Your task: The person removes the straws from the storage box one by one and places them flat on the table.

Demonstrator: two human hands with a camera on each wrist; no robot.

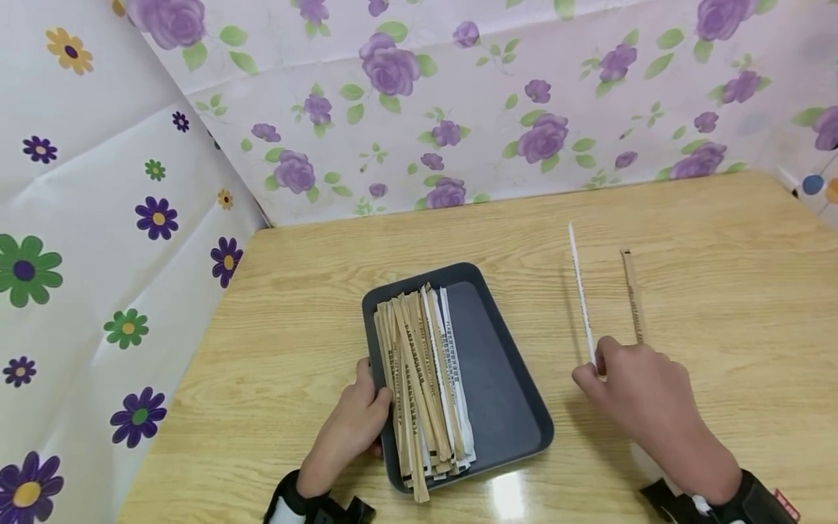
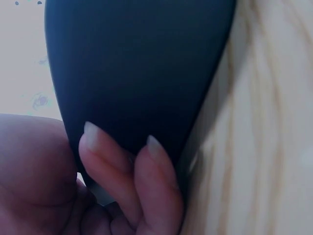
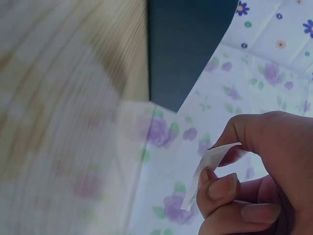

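The left hand (image 1: 353, 418) grips the dark tray (image 1: 500, 378) at left, fingers partly hidden from above. Right of it, the right hand (image 1: 644, 389) pinches a white strip (image 1: 580, 291), hiding a brown strip (image 1: 633, 298) at its near end. Print on the bundled strips (image 1: 414, 364) is too small to read.

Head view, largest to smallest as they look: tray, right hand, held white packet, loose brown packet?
1. Tray
2. Right hand
3. White packet, brown packet: too alike to rank; hand hides part of the latter.
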